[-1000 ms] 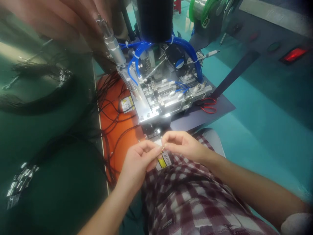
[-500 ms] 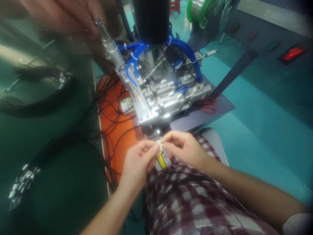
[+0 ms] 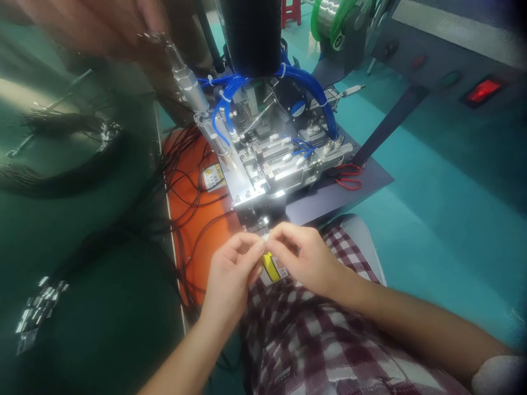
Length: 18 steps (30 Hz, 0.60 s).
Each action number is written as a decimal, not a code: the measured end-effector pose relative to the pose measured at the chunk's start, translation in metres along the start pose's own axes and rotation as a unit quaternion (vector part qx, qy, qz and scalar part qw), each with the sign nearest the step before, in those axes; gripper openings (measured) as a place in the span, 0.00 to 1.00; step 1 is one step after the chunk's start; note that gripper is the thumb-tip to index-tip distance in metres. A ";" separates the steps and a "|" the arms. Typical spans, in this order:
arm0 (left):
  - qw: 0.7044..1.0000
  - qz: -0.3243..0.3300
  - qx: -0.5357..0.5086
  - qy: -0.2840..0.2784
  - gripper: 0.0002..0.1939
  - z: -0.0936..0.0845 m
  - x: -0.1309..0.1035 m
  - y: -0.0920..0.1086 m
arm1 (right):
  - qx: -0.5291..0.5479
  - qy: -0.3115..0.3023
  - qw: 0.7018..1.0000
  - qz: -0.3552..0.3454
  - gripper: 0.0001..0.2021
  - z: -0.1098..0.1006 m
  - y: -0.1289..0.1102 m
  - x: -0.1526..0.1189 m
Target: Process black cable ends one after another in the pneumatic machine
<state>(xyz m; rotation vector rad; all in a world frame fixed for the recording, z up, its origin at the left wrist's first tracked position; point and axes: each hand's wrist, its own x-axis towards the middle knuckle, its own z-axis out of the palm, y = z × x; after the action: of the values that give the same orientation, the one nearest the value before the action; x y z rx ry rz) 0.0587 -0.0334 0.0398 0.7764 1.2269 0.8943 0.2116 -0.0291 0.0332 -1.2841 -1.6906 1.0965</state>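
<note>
My left hand (image 3: 236, 266) is closed in a pinch, thumb against the fingers, in front of the machine. Facing it, my right hand (image 3: 300, 255) pinches too, its fingertips close to those of the left. What the fingertips hold is too small and hidden to make out. Just beyond them is the near end of a metal machine (image 3: 275, 170) with blue air tubes (image 3: 317, 82). Below the fingertips a white label with a yellow arrow (image 3: 270, 267) is partly covered by my right hand.
Dark cables (image 3: 185, 203) run over the orange board (image 3: 197, 225) to the left. Cable bundles with shiny ends (image 3: 41, 310) lie on the green table (image 3: 102, 329). A blurred hand (image 3: 102, 27) of another person is upper left. Red-handled scissors (image 3: 349, 178) lie right of the machine.
My right hand has moved slightly left, bringing its fingertips closer to my left hand's and covering more of the label. The other person's hand at upper left has shifted a little left.
</note>
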 end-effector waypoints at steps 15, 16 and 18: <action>1.000 0.019 -0.009 -0.012 0.11 0.002 -0.002 -0.002 | -0.126 0.025 0.983 -0.132 0.11 0.004 0.003 0.000; 1.000 0.020 -0.009 -0.009 0.11 0.002 -0.002 -0.003 | -0.149 0.030 0.976 -0.158 0.11 0.005 0.004 0.001; 1.000 0.023 -0.002 -0.001 0.11 0.002 -0.003 -0.006 | -0.141 0.028 0.976 -0.165 0.11 0.006 0.005 0.002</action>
<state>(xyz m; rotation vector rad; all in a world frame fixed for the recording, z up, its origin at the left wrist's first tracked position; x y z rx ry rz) 0.0616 -0.0390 0.0367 0.8036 1.2095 0.9333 0.2071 -0.0276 0.0266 -1.1323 -1.9814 0.6376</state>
